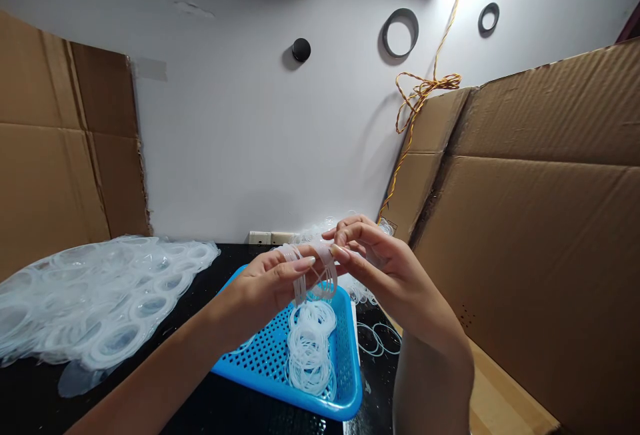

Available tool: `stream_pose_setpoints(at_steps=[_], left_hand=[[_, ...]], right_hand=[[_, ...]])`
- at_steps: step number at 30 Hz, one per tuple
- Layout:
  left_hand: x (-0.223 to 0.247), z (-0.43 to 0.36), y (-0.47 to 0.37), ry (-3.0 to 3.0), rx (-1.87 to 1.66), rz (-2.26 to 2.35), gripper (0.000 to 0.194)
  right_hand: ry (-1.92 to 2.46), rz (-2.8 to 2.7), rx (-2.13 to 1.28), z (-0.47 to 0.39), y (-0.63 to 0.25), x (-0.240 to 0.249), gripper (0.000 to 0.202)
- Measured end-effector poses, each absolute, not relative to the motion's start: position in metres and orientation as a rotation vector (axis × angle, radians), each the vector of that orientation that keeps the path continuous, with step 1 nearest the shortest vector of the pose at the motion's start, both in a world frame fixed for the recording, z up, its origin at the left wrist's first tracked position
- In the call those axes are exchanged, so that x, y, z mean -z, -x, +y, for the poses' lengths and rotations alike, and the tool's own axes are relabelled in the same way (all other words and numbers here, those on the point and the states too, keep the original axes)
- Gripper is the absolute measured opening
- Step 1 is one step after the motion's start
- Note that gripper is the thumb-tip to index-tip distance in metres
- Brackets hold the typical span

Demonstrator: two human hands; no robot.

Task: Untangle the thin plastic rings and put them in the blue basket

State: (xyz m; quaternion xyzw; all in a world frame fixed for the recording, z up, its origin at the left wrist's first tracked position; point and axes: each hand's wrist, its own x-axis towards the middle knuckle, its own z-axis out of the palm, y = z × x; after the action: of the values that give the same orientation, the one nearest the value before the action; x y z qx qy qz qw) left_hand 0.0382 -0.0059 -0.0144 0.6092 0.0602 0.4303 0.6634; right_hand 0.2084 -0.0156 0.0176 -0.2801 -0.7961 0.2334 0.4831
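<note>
Several thin translucent rings (327, 271) hang around the fingers of my left hand (273, 278), above the blue basket. My left hand is closed around them, its thumb on top. From the right, my right hand (383, 258) pinches the rings at my left fingertips with thumb and index finger. Below both hands, the blue perforated basket (350, 381) stands on the black table and holds a row of piled white rings (310, 355). A few more rings lie in its left part, partly hidden by my left wrist.
Translucent sheets with round cut-outs (130, 295) are heaped at the left of the black table (200, 415). Loose rings (377, 339) lie right of the basket. Cardboard panels (540, 221) flank both sides. A twisted yellow cord (400, 165) hangs by the wall, above sockets (260, 238).
</note>
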Motion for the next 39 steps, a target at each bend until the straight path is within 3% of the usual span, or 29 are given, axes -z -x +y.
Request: stream_pose_setpoints(at_steps=[7, 16, 23, 30, 35, 39], left_hand=[[0.010, -0.007, -0.039, -1.124, -0.981, 0.049, 0.031], [0.013, 0.000, -0.037, -0.951, -1.108, 0.190, 0.016], [0.001, 0.004, -0.031, -0.704, -1.293, 0.313, 0.032], [-0.006, 0.000, -0.023, -0.728, -1.181, 0.231, 0.035], [-0.002, 0.000, -0.018, -0.824, -1.092, 0.137, 0.051], [-0.001, -0.001, -0.018, -0.852, -1.076, 0.120, 0.049]], right_hand=[[0.724, -1.868, -0.613, -0.009, -0.208, -0.015, 0.018], [0.797, -1.844, -0.533, 0.008, -0.211, -0.015, 0.019], [1.110, -1.691, -0.554, 0.056, -0.246, -0.012, 0.023], [1.413, -1.468, -0.485, 0.119, -0.272, 0.016, 0.013], [1.204, -1.548, -0.475, 0.089, -0.258, 0.000, 0.030], [0.755, -1.774, -0.673, 0.039, -0.227, -0.016, 0.029]])
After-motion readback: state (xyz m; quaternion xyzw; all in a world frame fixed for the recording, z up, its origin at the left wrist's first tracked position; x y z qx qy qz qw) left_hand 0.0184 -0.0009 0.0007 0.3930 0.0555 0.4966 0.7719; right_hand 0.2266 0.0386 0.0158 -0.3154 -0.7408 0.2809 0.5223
